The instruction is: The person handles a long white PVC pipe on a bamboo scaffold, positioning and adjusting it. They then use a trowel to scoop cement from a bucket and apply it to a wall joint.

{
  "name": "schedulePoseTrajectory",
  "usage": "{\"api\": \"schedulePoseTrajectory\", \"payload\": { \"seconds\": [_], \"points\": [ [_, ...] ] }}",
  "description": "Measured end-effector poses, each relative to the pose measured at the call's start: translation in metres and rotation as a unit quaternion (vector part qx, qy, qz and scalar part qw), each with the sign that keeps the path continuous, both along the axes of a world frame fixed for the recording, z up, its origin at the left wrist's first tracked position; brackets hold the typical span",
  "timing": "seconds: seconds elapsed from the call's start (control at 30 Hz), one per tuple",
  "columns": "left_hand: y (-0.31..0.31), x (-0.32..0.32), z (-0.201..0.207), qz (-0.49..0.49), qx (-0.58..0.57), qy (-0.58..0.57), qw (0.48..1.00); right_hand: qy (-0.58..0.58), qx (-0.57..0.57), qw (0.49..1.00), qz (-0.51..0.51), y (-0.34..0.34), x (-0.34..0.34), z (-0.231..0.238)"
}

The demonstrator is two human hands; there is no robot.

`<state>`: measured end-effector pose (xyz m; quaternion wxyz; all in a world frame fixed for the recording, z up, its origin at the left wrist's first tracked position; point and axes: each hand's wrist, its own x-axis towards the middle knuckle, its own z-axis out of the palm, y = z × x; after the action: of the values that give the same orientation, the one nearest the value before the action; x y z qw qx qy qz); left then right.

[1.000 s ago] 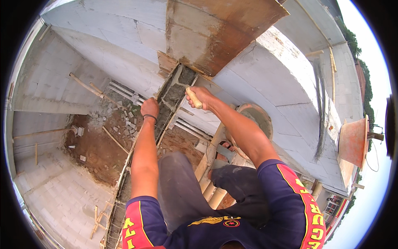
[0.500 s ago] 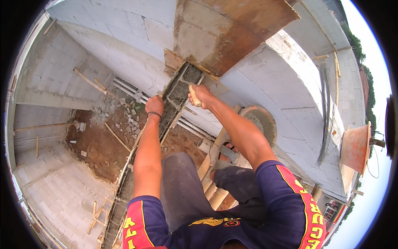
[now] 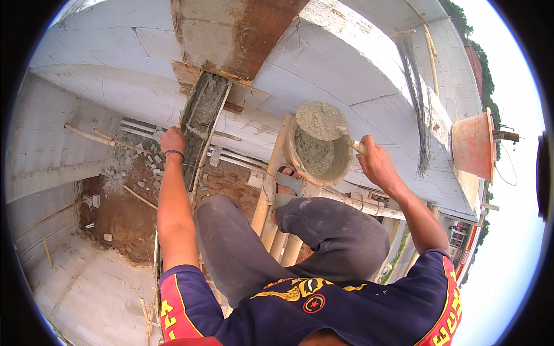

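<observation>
My right hand (image 3: 376,161) grips the pale handle of a trowel (image 3: 356,145), its round blade heaped with wet grey mortar (image 3: 320,120). The loaded blade is held over a round bucket (image 3: 343,168), which has more mortar inside. On the left, my left hand (image 3: 172,140) is closed over the side edge of a narrow wooden formwork (image 3: 218,118). Wet concrete and steel bars show inside this trough; my left fingertips are partly hidden.
A stained plywood panel (image 3: 242,32) rises at the trough's far end, against a pale block wall (image 3: 340,69). Bamboo poles (image 3: 268,230) lie under my legs. Far below on the left is a dirt floor (image 3: 118,213) with rubble. Another bucket (image 3: 472,144) hangs at right.
My right hand has moved with the trowel from the formwork rightward to the bucket, and mortar now lies on the blade. The left hand stays on the formwork edge. The view has shifted right.
</observation>
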<state>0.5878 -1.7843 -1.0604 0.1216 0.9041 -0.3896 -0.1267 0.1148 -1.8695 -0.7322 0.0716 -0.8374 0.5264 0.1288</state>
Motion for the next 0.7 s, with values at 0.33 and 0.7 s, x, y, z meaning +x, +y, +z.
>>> {"api": "schedulePoseTrajectory", "payload": {
  "seconds": [0.33,0.7],
  "points": [
    [-0.001,0.007,-0.010,-0.022,-0.003,-0.020,1.000,0.233,-0.098,0.937,0.239,-0.043,-0.023,-0.125],
    [-0.001,0.008,-0.007,-0.010,0.021,-0.001,1.000,0.123,0.094,0.986,0.057,-0.033,-0.041,-0.120]
  ]
}}
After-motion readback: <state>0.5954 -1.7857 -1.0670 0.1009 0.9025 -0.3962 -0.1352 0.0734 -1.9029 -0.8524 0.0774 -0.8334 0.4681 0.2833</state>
